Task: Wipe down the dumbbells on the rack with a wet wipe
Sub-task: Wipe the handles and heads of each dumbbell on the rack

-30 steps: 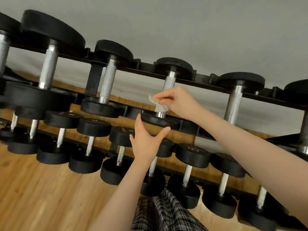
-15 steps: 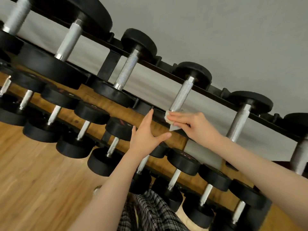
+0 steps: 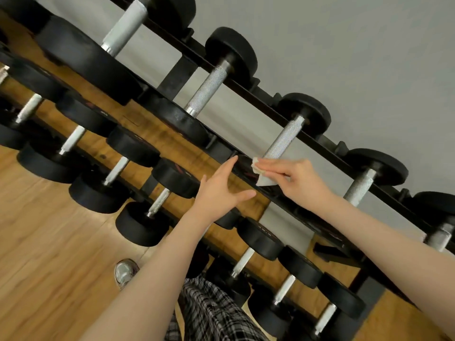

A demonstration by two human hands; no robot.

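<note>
Nearest to me I see my checked trousers (image 3: 211,313) and the toe of my shoe (image 3: 125,271) on the wooden floor (image 3: 49,254). Both my forearms reach up and forward from the bottom of the view.

My left hand (image 3: 219,190) is open, the fingers straight and close together, the thumb spread to the right. It holds nothing. The fingertips come up to the front rail of the rack (image 3: 283,198); I cannot tell if they touch it.

My right hand (image 3: 298,180) is just beside it, to the right. Its fingers lie long and nearly flat, pointing left, and they pinch the wet wipe (image 3: 262,177) against the thumb. The wipe is white and crumpled. It sits at the near end of the knurled handle of the dumbbell (image 3: 283,140) on the top tier, pressed on the near black head.

Behind, more dumbbells lie in rows on the lower tiers, and the grey wall (image 3: 344,45) is farthest.

One second ago the wipe was wrapped around the middle of this same handle; now it is lower, at the near head. My left hand keeps its open pose. The view is tilted more than before.
</note>
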